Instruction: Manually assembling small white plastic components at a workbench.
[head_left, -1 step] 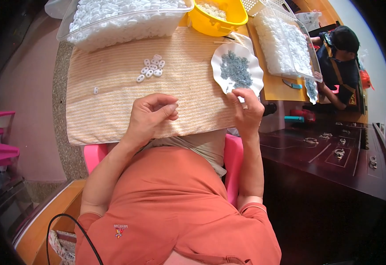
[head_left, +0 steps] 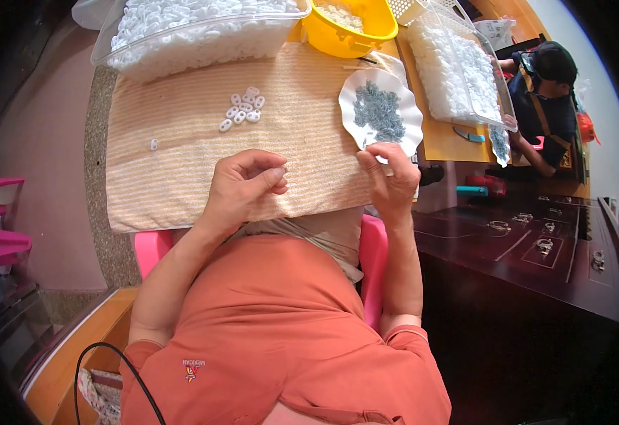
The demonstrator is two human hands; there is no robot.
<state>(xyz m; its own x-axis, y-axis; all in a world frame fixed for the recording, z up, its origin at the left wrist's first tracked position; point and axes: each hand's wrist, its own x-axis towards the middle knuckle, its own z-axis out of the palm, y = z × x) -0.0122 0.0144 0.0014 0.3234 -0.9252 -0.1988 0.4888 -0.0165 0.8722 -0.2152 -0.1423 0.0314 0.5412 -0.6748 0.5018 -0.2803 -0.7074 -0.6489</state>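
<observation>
Plate stood at the right edge of the cloth, so a spill seemed the likeliest trouble: a knuckle or wrist of the right hand catching the near rim could tip it and scatter the gray bits. Bits looked small and heaped close, so a pinch might well bring up more than one, or drop one onto the ribbed cloth. A tug at the cloth's near edge could also shift the white pieces, which lay loose in a cluster. Right hand's fingertips were at the plate's near rim, thumb and forefinger close together; could not tell whether they touched the rim or gripped a bit. Left hand hung over the near part of the cloth, fingers curled, thumb laid toward the forefinger; anything held inside was hidden. Gray bits lay on the plate, just beyond the right hand's fingertips and well to the right of the left hand. White pieces lay ahead of the left hand, apart from it; one lone piece sat farther left, well away from the cluster. Farther off: a clear bin heaped with white pieces, a yellow basket just beside it.
</observation>
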